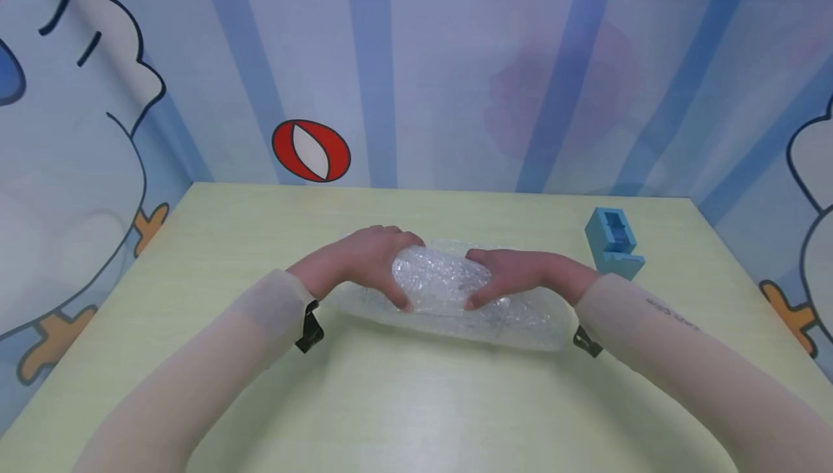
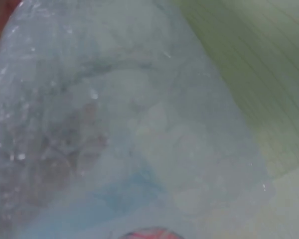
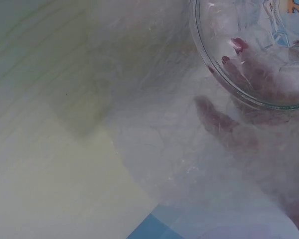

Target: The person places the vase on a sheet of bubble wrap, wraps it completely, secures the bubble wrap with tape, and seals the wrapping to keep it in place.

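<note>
Clear bubble wrap [image 1: 436,278] lies at the middle of the table, bunched into a roll with a flatter sheet around it. My left hand [image 1: 371,260] grips the roll's left end, thumb on the near side and fingers over the far side. At the right end, my right hand [image 1: 510,274] holds it in the same way, thumb toward me. In the right wrist view a clear glass [image 3: 261,105] shows its round rim at the roll's open end, with fingers visible through it. Cloudy plastic fills most of the left wrist view.
A light-blue block-shaped holder [image 1: 612,238], like a tape dispenser, stands at the right rear of the table, beyond my right forearm. The pale wooden table [image 1: 416,401] ends at a striped cartoon backdrop [image 1: 442,82] behind and on both sides.
</note>
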